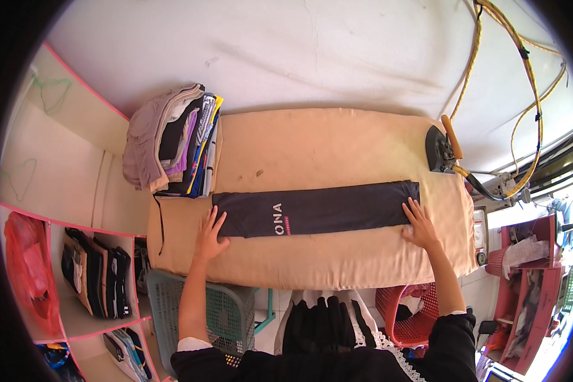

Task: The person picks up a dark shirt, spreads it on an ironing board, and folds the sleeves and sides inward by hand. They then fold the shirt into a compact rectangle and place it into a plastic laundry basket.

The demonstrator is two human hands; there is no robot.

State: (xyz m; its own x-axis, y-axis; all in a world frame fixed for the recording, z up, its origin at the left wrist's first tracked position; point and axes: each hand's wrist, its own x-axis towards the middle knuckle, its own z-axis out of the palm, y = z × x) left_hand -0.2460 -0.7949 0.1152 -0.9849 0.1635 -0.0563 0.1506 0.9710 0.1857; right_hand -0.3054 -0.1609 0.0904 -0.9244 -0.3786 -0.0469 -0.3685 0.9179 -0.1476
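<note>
A dark garment [344, 210], folded into a long flat strip with printed lettering near its left part, lies across the cloth-covered ironing table [315, 262]. My left hand [211, 236] rests at the strip's left end, fingers spread over its edge. At the right end, the fingertips of my right hand [419, 225] touch the fabric, fingers apart. Neither hand is closed on the cloth. A steam iron [438, 149] with an orange-brown handle stands at the table's right end, beyond my right hand. A tall stack of folded clothes [172, 143] sits at the table's back left.
Yellow hoses [530, 71] loop from the wall down to the iron. Pink-edged shelves [93, 229] with folded clothes stand at the left. Below the table's front edge are a grey-green plastic basket [167, 305] and a red basket [387, 310]. A red rack [530, 305] stands at the right.
</note>
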